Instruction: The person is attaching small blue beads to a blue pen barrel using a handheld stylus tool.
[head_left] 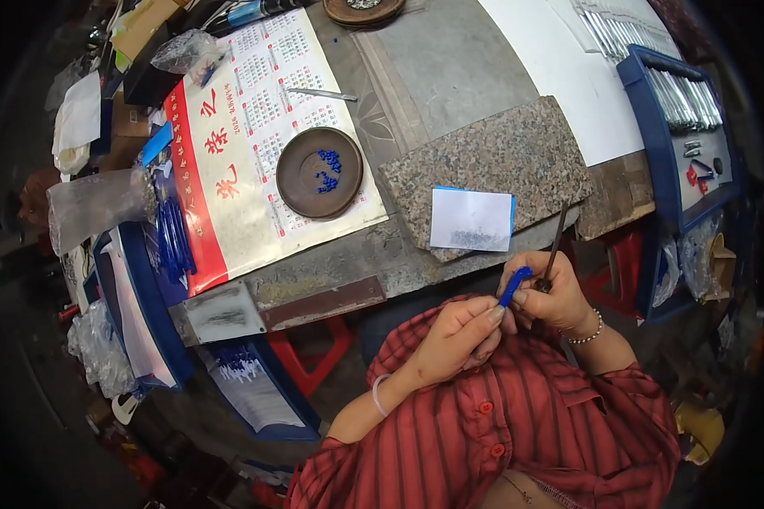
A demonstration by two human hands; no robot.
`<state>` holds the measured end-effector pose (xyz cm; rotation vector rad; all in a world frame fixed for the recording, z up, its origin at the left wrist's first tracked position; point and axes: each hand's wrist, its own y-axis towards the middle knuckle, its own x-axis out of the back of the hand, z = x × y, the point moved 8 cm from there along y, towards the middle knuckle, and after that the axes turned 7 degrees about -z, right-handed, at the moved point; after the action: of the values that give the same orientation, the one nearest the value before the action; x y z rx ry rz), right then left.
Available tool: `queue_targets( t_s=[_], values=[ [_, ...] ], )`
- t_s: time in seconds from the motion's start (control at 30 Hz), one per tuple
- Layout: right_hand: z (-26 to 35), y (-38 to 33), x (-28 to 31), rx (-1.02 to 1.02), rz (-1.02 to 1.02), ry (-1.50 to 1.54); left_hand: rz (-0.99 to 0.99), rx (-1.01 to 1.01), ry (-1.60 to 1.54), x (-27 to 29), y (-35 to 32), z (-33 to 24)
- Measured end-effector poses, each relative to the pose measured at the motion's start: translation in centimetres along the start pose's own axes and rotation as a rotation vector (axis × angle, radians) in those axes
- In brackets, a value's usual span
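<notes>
Between my two hands, close to my striped shirt, is a small, narrow, bright blue piece (512,288) with a curved upper end. My left hand (460,338) pinches its lower end. My right hand (556,295) is closed around a thin dark rod-like tool (558,242) that points up and away, and its fingertips are at the blue piece's upper end. The tool's lower end is partly covered by fingers. Just beyond my hands a white paper pad (471,214) with grey smudges and a blue edge lies on a speckled stone slab (509,148).
A round brown dish (293,182) with small blue bits sits on a printed calendar sheet (259,110), near a slim metal tool (323,94). At the right, a blue tray (651,127) contains silvery rods. Another blue tray (301,416) with blue-ended sticks stands below the bench's left edge.
</notes>
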<state>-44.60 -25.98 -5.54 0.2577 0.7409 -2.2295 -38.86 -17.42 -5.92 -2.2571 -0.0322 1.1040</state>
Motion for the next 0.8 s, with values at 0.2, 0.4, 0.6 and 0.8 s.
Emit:
queue_targets(
  t_s=[0.2,0.4,0.6,0.8],
  values=[
    [-1.2,0.6,0.7,-0.075,-0.133,0.023,-0.089,-0.084,0.050,0.5,0.8,0.0],
    [3.6,0.3,1.3,0.477,-0.328,-0.780,-0.494,-0.358,0.455,3.6,1.9,-1.7],
    [3.9,1.0,-0.6,0.540,-0.147,-1.214,-0.586,-0.383,0.473,4.6,2.3,-1.5],
    [3.6,1.7,-1.8,0.608,0.007,-1.542,-0.617,-0.366,0.572,5.0,2.6,-1.5]
  ],
)
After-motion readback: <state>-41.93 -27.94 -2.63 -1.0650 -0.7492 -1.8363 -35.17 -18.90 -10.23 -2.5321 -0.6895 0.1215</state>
